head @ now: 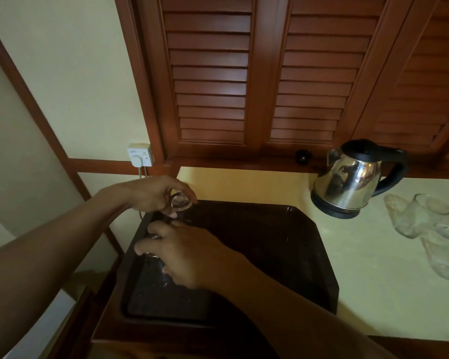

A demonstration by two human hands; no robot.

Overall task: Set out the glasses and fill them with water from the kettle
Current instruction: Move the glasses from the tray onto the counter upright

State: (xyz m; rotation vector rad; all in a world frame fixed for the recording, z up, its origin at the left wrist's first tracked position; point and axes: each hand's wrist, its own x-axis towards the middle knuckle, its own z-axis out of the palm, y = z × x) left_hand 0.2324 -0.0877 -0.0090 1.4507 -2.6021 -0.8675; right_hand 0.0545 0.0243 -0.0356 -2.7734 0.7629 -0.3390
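My left hand [156,194] grips a clear glass [180,202] from above, over the far left corner of a dark tray [283,242]. My right hand [184,252] reaches across to the tray's left side, its fingers curled round a second clear glass [157,257] that is mostly hidden under them. A steel kettle [353,181] with a black handle and lid stands on its base on the pale counter, right of the tray. Beyond the kettle, several clear plastic wrappers [425,229] lie crumpled on the counter.
Closed wooden louvred shutters [270,81] fill the wall behind the counter. A white wall socket [140,154] with a plug and cord sits left of them. A small dark knob [303,154] rests on the sill. The pale counter [373,294] stretches right of the tray.
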